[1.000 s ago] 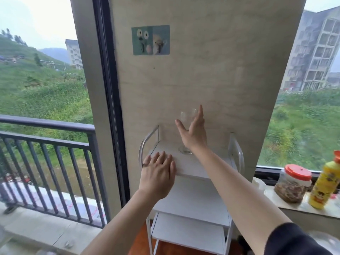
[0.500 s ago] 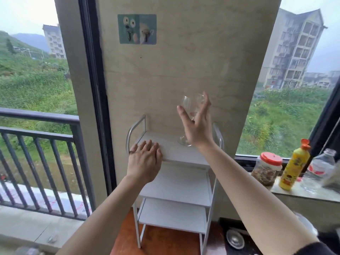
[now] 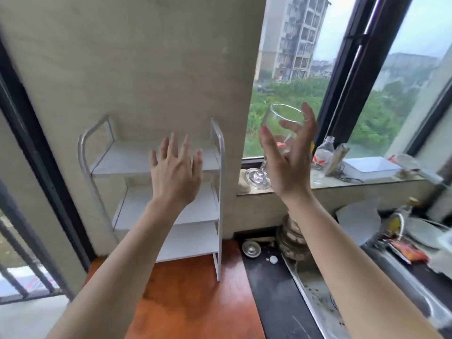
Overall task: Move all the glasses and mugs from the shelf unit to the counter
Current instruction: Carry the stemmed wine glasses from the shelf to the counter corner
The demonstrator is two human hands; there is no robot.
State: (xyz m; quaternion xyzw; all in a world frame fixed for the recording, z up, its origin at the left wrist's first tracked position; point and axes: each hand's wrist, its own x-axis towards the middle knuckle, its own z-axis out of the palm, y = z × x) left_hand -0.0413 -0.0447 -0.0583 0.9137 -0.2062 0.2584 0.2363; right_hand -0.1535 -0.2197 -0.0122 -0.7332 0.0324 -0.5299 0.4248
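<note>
A clear stemmed wine glass [image 3: 276,123] is held upright in my right hand [image 3: 288,162], to the right of the shelf unit and in front of the window ledge. The glass's stem runs between my fingers and its round foot [image 3: 256,177] shows below my palm. The white three-tier shelf unit [image 3: 137,157] stands against the wall; its three shelves hold nothing I can see. My left hand [image 3: 176,172] hovers in front of the unit's top shelf with fingers spread, holding nothing.
The window ledge [image 3: 367,182] carries a plastic bottle [image 3: 322,152], a white box [image 3: 371,167] and other clutter. A dark counter [image 3: 281,302] at lower right holds a small glass lid [image 3: 251,248], a jar [image 3: 293,236], plates and packets. A balcony railing lies at far left.
My right hand has carried the wine glass off the top shelf and to the right, toward the ledge. My left hand has lifted off the shelf edge. The view has swung right.
</note>
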